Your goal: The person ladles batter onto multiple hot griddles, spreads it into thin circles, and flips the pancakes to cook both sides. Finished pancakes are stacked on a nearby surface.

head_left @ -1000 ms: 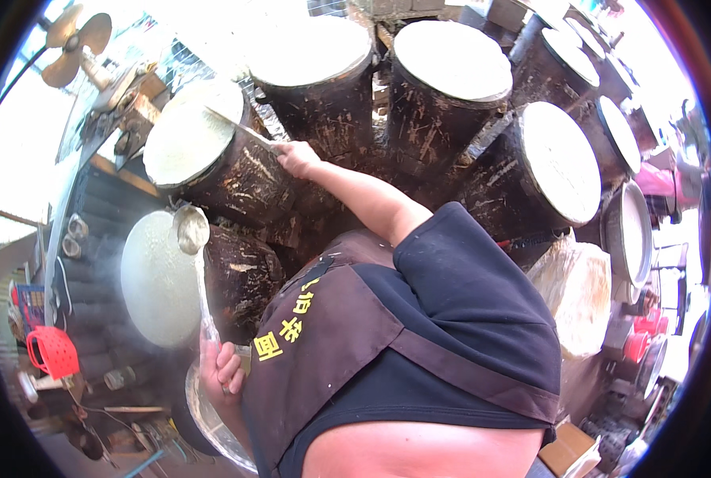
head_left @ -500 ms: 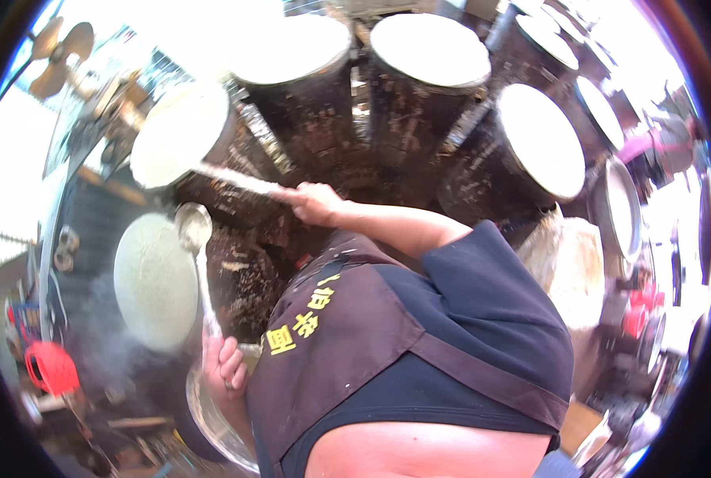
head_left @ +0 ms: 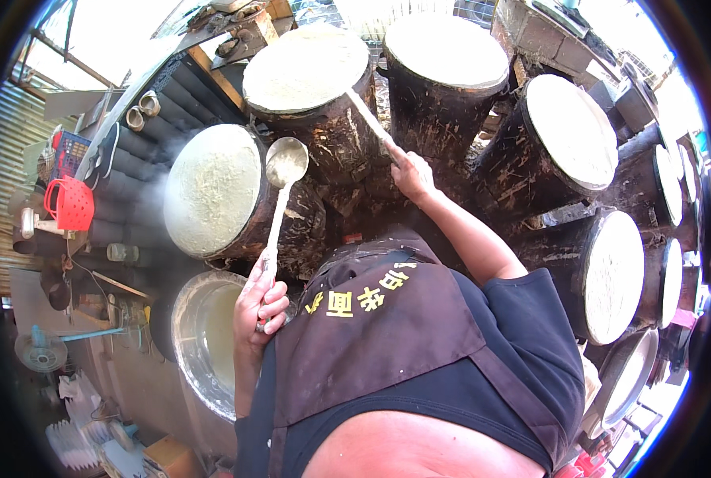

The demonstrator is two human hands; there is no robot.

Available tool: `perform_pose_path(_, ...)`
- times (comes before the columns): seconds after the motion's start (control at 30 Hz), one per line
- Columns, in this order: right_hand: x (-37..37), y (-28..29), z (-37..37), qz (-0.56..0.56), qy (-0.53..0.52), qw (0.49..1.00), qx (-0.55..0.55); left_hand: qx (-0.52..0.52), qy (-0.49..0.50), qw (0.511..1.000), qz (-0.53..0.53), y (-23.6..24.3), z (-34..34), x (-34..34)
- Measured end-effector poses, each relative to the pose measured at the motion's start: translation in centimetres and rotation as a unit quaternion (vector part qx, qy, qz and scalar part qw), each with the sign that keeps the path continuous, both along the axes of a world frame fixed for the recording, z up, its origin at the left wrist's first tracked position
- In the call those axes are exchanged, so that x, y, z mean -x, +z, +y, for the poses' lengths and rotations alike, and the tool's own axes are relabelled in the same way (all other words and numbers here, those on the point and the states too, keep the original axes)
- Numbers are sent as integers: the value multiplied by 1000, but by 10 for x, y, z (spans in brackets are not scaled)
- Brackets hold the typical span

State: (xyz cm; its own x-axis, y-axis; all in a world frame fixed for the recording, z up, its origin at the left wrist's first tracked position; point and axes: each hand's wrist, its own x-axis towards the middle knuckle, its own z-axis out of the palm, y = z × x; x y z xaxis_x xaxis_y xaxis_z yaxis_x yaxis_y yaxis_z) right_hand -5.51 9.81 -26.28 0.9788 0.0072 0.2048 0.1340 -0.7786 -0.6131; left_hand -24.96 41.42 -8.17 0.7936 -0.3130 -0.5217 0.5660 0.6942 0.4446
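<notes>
My left hand (head_left: 260, 299) is closed round the pale, coated handle of a long metal ladle (head_left: 287, 162), whose bowl is raised beside a steaming drum (head_left: 212, 187) of pale, lumpy mixture. My right hand (head_left: 411, 171) grips a long whitish stick (head_left: 365, 113), angled so its far end meets the rim of a dark, crusted drum (head_left: 306, 64) filled nearly to the top with white batter. Below the steaming drum, a large metal pot (head_left: 188, 346) holds thin pale liquid.
More full, dark drums (head_left: 515, 163) curve round my front and right, with a wide pan (head_left: 634, 366) at lower right. At left are a red plastic basket (head_left: 69, 203), corrugated sheets (head_left: 17, 119), an electric fan (head_left: 41, 352) and a cardboard box (head_left: 171, 456).
My view has turned leftward, shifting the drums rightward and bringing the lower-left pot further into sight. Both hands still grip their tools; the stick has swung to a more upright angle.
</notes>
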Motion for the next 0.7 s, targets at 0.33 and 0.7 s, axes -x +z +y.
perform_pose_path(0.33, 46, 26, -93, 123, -83, 982, -118, -58, -23, 997, -49, 20, -52, -42)
perform_pose_path(0.7, 157, 43, -186, 101, -106, 756, -637, -23, -226, 974, 22, 3, -96, -96)
